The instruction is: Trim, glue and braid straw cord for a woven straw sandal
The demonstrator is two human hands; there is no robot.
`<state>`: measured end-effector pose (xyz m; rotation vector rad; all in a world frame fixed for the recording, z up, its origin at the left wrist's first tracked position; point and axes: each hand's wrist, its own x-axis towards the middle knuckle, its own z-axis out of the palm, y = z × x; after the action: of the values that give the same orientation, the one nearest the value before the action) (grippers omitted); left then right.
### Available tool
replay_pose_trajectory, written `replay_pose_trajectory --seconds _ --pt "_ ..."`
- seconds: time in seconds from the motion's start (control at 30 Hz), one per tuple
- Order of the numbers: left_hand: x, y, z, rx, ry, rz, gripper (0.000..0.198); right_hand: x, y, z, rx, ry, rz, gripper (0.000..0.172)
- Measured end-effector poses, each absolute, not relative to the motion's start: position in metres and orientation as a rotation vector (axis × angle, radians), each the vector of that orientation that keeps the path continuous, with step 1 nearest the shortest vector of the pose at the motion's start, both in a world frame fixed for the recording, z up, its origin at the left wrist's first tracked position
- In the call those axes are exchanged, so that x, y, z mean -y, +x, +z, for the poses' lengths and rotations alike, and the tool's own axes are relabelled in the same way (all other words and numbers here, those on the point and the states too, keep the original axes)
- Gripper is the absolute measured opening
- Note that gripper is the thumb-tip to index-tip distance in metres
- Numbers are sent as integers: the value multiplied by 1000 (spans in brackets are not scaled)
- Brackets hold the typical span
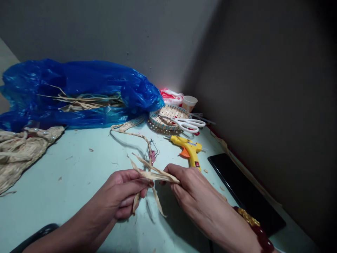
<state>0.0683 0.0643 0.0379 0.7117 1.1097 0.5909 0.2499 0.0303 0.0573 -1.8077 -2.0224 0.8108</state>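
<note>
Dry, pale plant-fibre strips point(155, 176) stretch between my two hands at the near middle of the table. My left hand point(126, 195) pinches them where they meet the end of a thin braid point(137, 135), and loose strip ends hang below its fingers. Closed around the right end of the strips is my right hand point(188, 189), its fingertips partly hidden behind them. The braid runs back from my hands and curves left toward the blue bag. Just beyond my hands, a pink clip with metal wires point(152, 156) touches or lies beside the braid; I cannot tell which.
A blue plastic bag point(92, 75) holding more strips lies at the back. White-handled scissors point(188, 123) rest on a woven basket point(170, 111), near a paper cup point(189, 102). A yellow glue gun point(188, 146) and black phone-like slab point(244, 193) lie right; a woven piece point(23, 154) left.
</note>
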Motion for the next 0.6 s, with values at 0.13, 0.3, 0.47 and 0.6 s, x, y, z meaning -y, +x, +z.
replay_pose_trajectory --seconds 0.13,0.3,0.47,0.6 --pt "-64 68 40 -1111 718 583 25 -35 256 63 1981 -1813 711 29" --pt "-64 69 38 -1077 771 582 28 -31 262 80 1956 -1705 751 33" --pt "-66 73 38 -1110 786 562 30 -27 259 83 2032 -1665 808 44" --pt "-63 75 40 -1117 809 635 27 -27 259 84 2023 -1612 936 33"
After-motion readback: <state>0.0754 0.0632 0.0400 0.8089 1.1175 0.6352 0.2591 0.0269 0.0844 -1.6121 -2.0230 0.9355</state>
